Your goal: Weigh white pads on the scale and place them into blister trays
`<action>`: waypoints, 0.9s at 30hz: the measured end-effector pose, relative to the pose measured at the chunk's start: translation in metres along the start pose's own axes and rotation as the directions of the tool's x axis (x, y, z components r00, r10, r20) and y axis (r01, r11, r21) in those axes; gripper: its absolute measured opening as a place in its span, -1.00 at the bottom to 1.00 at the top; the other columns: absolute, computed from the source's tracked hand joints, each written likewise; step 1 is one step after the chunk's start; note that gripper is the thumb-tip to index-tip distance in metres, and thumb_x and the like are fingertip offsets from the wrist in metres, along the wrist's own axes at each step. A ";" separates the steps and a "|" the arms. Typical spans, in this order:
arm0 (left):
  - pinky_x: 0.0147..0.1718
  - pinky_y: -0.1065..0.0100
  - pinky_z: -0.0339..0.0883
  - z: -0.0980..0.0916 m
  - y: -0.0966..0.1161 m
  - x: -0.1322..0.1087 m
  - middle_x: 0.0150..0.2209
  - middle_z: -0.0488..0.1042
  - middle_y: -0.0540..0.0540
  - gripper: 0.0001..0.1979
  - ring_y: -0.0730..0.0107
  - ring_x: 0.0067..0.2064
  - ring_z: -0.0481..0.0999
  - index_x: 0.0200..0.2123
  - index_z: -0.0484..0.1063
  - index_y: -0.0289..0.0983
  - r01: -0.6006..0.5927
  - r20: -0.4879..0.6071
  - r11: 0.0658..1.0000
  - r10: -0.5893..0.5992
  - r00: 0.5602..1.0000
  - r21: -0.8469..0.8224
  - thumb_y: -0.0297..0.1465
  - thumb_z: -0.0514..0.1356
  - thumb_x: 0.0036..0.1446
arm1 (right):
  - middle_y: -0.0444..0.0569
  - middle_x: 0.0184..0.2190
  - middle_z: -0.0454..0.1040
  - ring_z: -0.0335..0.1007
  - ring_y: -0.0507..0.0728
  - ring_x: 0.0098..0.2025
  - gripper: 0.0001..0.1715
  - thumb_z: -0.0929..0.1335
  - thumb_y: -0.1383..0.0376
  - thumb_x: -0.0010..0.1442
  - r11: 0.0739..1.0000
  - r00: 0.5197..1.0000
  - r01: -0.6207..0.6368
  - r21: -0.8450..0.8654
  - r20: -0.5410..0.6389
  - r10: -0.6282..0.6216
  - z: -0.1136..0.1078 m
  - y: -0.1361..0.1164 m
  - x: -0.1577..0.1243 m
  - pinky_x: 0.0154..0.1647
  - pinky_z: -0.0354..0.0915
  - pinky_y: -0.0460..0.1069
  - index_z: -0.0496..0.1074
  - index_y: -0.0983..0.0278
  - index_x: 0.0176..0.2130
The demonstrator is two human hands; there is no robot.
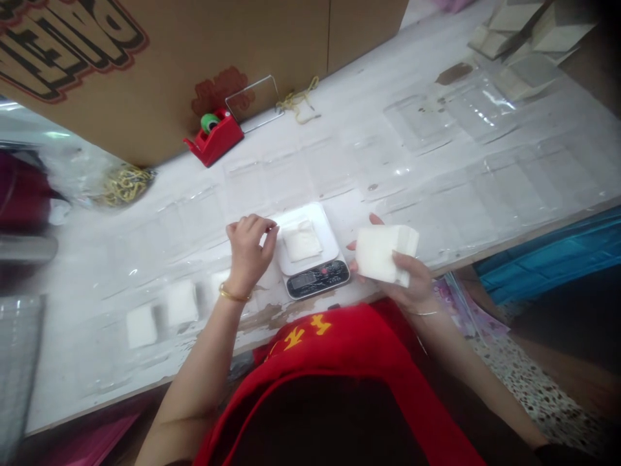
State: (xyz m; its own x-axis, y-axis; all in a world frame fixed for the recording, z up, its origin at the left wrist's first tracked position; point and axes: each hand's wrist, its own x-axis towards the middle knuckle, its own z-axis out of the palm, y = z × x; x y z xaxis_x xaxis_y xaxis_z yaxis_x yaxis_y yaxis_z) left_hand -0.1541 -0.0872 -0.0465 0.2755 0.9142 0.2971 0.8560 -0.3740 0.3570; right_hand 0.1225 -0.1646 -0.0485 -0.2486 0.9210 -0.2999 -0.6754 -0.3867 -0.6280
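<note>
A white kitchen scale [317, 278] stands in front of me with a dark display panel. On its plate lies a small stack of off-white square sheets [301, 241], its top layer slightly ruffled. Just left of the scale is my left hand [251, 246], its fingers curled and thumb drawn toward the index finger; anything between the tips is too small to make out. To the right of the scale, my right hand [412, 275] grips a thicker stack of off-white square sheets [383, 252], fingers and thumb around its sides.
Clear plastic trays [417, 123] lie in rows over the white table. White stacks [182, 302] sit in trays at left. A red tape dispenser [216, 139] stands by a large cardboard box [272, 39]. More off-white blocks [528, 71] are piled far right; yellow ties [126, 184] lie left.
</note>
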 end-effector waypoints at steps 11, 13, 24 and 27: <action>-0.16 0.15 0.04 0.012 0.005 -0.010 -0.32 0.47 -0.05 -0.87 0.26 -0.24 0.40 -0.31 0.42 -0.20 -0.048 0.077 0.998 0.051 0.996 -0.039 -0.39 0.11 0.30 | 0.06 -0.10 0.53 0.52 0.24 -0.26 -0.05 0.44 0.17 0.01 1.000 1.000 0.016 -0.002 -0.006 -0.016 0.007 -0.004 -0.002 -0.45 0.39 0.05 0.07 0.08 0.31; -0.17 0.15 0.06 0.014 0.008 -0.011 -0.32 0.46 -0.06 -0.88 0.26 -0.24 0.39 -0.29 0.43 -0.20 -0.088 0.112 0.995 0.094 0.989 -0.056 -0.39 0.11 0.30 | 0.06 -0.09 0.52 0.51 0.24 -0.26 -0.06 0.44 0.17 0.02 1.000 1.000 0.012 -0.008 0.001 -0.012 0.007 -0.004 -0.002 -0.44 0.39 0.05 0.07 0.08 0.30; -0.17 0.15 0.07 0.013 0.008 -0.009 -0.33 0.46 -0.06 -0.87 0.26 -0.24 0.40 -0.28 0.44 -0.19 -0.054 0.093 0.997 0.059 0.994 -0.060 -0.37 0.11 0.30 | 0.08 -0.08 0.52 0.51 0.25 -0.23 -0.08 0.43 0.16 0.04 1.000 0.999 0.018 -0.004 0.036 -0.018 0.006 -0.002 0.000 -0.42 0.40 0.07 0.06 0.09 0.31; -0.16 0.15 0.06 0.014 0.007 -0.008 -0.30 0.46 -0.07 -0.88 0.25 -0.22 0.40 -0.26 0.45 -0.19 -0.056 0.096 0.997 0.061 0.994 -0.056 -0.37 0.12 0.30 | 0.08 -0.07 0.52 0.52 0.25 -0.24 -0.07 0.42 0.18 0.04 1.000 0.999 0.007 0.008 0.039 -0.008 0.006 -0.001 0.000 -0.41 0.39 0.06 0.05 0.09 0.31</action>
State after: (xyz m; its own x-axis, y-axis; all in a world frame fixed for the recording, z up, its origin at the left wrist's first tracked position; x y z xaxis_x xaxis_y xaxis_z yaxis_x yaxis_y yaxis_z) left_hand -0.1441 -0.0947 -0.0588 0.3677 0.9005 0.2321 0.8134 -0.4324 0.3890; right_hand 0.1191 -0.1639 -0.0442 -0.2704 0.9251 -0.2667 -0.6830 -0.3795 -0.6241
